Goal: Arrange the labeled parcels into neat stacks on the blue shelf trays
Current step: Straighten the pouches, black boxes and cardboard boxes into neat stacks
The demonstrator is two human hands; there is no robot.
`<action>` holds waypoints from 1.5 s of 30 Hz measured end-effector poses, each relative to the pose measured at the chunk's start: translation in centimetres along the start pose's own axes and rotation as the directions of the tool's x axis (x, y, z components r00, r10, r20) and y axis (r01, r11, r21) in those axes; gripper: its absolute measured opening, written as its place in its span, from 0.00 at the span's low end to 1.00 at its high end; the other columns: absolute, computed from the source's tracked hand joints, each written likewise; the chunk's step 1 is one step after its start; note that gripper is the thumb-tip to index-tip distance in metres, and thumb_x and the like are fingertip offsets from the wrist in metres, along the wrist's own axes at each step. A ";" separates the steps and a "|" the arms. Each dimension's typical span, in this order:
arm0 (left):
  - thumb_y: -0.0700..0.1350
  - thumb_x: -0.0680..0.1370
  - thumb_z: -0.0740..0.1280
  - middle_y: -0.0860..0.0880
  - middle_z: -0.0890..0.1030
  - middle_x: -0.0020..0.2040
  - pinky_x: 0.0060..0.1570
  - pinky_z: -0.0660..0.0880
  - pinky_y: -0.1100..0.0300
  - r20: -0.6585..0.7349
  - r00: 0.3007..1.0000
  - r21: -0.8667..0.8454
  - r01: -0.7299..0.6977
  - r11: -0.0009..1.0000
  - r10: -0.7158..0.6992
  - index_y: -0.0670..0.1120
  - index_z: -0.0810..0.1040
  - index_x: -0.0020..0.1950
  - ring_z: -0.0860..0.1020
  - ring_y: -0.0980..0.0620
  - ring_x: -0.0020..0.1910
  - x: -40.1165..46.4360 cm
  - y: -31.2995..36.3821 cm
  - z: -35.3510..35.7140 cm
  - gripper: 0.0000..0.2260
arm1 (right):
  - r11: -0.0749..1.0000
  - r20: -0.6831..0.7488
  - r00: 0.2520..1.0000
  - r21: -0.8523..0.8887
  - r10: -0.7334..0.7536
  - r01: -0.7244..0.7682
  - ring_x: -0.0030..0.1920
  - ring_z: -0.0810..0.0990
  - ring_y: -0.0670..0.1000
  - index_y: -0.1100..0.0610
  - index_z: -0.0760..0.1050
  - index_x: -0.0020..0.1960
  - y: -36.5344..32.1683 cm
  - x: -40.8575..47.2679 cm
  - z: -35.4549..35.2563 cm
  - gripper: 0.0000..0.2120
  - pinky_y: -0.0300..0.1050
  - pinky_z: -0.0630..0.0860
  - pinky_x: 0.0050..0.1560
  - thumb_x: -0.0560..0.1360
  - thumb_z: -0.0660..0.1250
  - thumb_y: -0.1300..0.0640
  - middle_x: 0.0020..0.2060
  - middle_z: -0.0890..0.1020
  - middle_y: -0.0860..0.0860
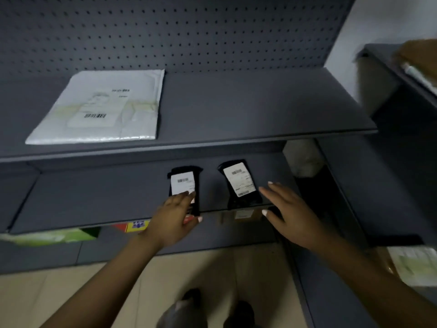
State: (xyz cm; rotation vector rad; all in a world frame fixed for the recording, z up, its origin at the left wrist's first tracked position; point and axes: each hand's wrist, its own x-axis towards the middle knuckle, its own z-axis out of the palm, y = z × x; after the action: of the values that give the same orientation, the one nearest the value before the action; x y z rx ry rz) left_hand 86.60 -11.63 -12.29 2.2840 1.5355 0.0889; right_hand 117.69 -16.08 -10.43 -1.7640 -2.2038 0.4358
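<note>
My left hand (176, 211) lies with straight fingers on the near end of the left black parcel (185, 185), gripping nothing, while my right hand (287, 209) hovers open at three o'clock of the right black parcel (241, 183), both on the middle shelf tray (94, 200). Both parcels overhang the front lip, so I judge a careless push could tip either one off. Their white labels, like the white mailer's (101, 107) at eleven o'clock, show barcodes but no readable writing.

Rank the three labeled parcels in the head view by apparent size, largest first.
1. White padded mailer, upper shelf: clearly largest.
2. Right black parcel and left black parcel: look alike; the left hand covers part of the left one, so unranked.
</note>
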 end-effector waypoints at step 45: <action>0.67 0.65 0.59 0.43 0.60 0.75 0.52 0.68 0.36 -0.237 0.907 0.066 0.373 0.925 -0.349 0.58 0.60 0.75 0.65 0.31 0.61 -1.1 -9.3 8.8 0.38 | 0.945 0.167 0.978 -0.280 -0.124 0.167 0.71 0.63 0.55 0.48 0.68 0.70 -0.5 9.0 12.0 0.33 0.60 0.68 0.54 0.67 0.59 0.37 0.70 0.70 0.52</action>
State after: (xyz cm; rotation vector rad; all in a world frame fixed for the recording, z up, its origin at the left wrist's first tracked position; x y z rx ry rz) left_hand 80.30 -12.02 -23.54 2.0808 2.1054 0.1659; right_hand 110.51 -8.06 -20.94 -1.7375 -2.5978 0.2190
